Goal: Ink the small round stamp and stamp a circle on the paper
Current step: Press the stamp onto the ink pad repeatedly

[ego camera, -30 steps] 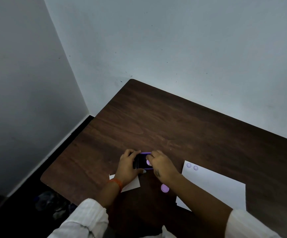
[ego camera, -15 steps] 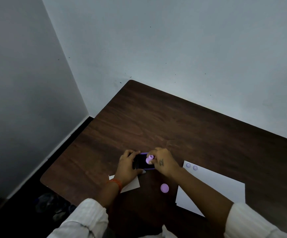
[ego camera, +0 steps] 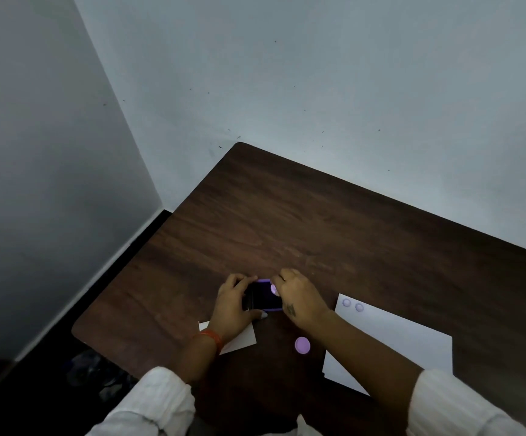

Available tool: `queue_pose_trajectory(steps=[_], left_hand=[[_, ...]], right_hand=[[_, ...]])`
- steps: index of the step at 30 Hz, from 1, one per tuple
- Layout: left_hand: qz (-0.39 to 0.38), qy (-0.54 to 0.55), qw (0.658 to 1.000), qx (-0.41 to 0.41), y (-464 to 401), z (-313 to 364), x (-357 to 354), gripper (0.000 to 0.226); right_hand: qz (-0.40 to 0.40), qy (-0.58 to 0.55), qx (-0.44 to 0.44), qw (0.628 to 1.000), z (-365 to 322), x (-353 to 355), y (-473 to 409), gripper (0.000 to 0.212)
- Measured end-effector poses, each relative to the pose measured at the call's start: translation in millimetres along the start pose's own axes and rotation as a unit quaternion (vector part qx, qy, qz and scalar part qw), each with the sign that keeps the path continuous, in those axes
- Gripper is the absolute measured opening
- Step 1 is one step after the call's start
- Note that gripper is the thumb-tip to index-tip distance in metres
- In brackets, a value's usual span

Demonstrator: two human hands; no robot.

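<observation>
A small purple ink pad [ego camera: 263, 297] with a dark inking face lies on the brown table [ego camera: 318, 234]. My left hand [ego camera: 235, 305] grips its left side. My right hand [ego camera: 299, 298] holds the small round lilac stamp [ego camera: 273, 289] down on the pad's right part; my fingers hide most of the stamp. To the right lies the white paper [ego camera: 394, 338], with two purple circles [ego camera: 353, 305] printed near its far left corner.
A lilac round cap [ego camera: 302, 345] lies on the table between my forearms. A small white slip of paper [ego camera: 243, 339] sits under my left wrist. The table's left edge drops to a dark floor; walls stand close behind and to the left.
My right hand has turned and lowered, so the stamp that showed above the pad half a second ago is now largely covered. The left hand has stayed on the pad.
</observation>
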State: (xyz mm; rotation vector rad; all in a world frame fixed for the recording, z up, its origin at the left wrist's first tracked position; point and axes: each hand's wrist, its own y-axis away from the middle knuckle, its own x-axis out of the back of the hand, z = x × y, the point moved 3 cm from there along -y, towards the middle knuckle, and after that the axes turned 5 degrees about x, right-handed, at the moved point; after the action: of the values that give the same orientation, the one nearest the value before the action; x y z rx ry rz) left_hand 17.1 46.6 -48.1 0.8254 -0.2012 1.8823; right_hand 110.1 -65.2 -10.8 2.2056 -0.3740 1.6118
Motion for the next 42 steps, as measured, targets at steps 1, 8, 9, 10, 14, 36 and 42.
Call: queue_pose_trajectory(steps=[1,8,9,10,14,36,42], left_hand=[[-0.001,0.001,1.0,-0.001,0.1,-0.2,0.2,0.08],[0.0,0.001,1.0,0.0,-0.9,-0.6,-0.2,0.079],[-0.001,-0.001,1.0,0.0,-0.8,-0.2,0.0,0.079],[-0.002,-0.003,1.0,-0.002,-0.7,0.2,0.1,0.079],[-0.002,0.008,1.0,0.0,0.6,1.5,1.0,0.078],[-0.005,0.005,1.0,0.001,1.7,2.0,1.0,0.079],[-0.008,0.006,1.0,0.004,1.4,1.2,0.7,0.079]], right_hand=[[-0.004,0.011,0.019,1.0,0.6,-0.8,0.8,0.027],[0.02,-0.027,-0.016,0.999,-0.8,-2.1,0.9,0.029],[0.028,-0.046,-0.023,0.998,-0.7,-0.4,1.4,0.025],[0.036,-0.071,-0.033,0.996,0.2,3.4,1.2,0.02],[0.048,-0.169,-0.074,0.982,9.8,20.4,-1.0,0.031],[0.056,-0.183,-0.074,0.979,5.5,11.2,16.3,0.016],[0.031,-0.115,-0.11,0.987,10.1,6.5,9.0,0.017]])
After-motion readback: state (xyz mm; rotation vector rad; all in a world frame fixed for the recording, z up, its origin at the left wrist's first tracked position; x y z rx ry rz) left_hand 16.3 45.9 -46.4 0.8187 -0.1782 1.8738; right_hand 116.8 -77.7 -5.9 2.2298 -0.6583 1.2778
